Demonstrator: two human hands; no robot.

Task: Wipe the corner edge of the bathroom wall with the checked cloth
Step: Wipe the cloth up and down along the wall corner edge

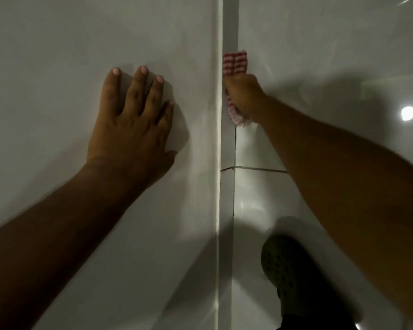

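Note:
The corner edge (218, 148) of the white bathroom wall runs top to bottom through the middle of the view. My right hand (243, 96) is closed around a red-and-white checked cloth (234, 63) and presses it against the narrow side face just right of the edge. One end of the cloth sticks out above my fist and a frayed end hangs below it. My left hand (131, 122) lies flat on the wall left of the corner, fingers spread, holding nothing.
Glossy white tiles (320, 44) with grey grout lines (260, 169) cover the surface right of the corner. A dark perforated clog (293, 275) on my foot shows at the bottom right. A lamp glare (407, 113) reflects at the far right.

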